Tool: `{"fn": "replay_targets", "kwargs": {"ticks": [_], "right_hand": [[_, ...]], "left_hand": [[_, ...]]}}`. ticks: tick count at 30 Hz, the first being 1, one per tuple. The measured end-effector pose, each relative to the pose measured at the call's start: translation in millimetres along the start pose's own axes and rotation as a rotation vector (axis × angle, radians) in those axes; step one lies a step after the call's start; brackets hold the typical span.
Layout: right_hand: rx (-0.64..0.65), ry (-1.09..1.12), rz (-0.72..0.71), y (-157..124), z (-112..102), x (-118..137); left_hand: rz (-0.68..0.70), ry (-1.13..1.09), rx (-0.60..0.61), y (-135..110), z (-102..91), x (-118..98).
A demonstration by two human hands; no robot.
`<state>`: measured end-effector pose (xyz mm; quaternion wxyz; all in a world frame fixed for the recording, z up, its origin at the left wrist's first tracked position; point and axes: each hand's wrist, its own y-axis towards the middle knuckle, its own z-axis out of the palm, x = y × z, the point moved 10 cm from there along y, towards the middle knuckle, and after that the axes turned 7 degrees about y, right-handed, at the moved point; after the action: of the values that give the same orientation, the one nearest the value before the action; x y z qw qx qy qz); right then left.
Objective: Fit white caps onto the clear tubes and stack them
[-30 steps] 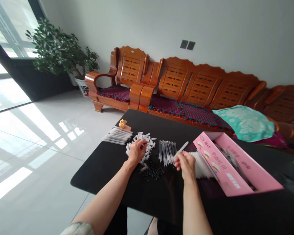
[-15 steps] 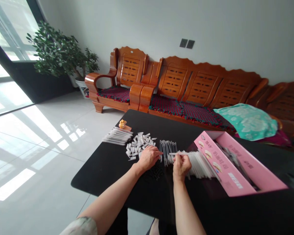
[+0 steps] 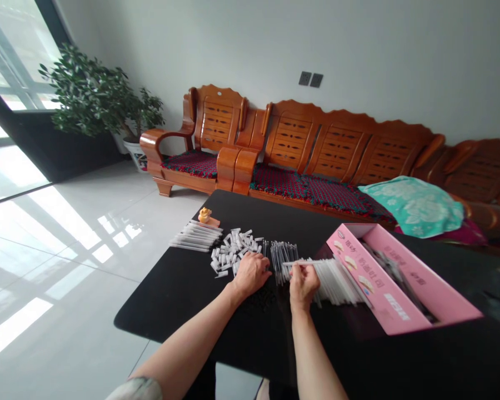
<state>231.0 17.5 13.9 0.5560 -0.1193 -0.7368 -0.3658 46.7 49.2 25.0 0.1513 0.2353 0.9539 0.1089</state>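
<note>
My right hand is closed on a whitish pen barrel, held level with its free end pointing left. Just left of it, the curled fingers of my left hand pinch a thin dark pen refill that sticks up past the fingertips. Between and beyond the hands lies a bundle of pen refills. White pen caps are heaped beside my left hand. A stack of translucent pen barrels fans out to the right of my right hand. Small black pieces lie below my left hand, hard to make out.
A row of white pens lies on the far left of the black table, near a small yellow figurine. An open pink box stands at the right. Behind are a wooden sofa and a potted plant.
My left hand has drawn back left from the refill bundle, its fingers now curled around a refill. My right hand still holds the barrel. The view has shifted slightly.
</note>
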Motion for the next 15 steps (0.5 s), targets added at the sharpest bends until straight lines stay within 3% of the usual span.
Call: {"fn": "replay_targets", "kwargs": {"ticks": [15], "right_hand": [[0.020,-0.004,0.000,0.5,3.4,3.1]], "left_hand": [[-0.187,-0.081,0.042,-2.6,2.4,15.5]]}}
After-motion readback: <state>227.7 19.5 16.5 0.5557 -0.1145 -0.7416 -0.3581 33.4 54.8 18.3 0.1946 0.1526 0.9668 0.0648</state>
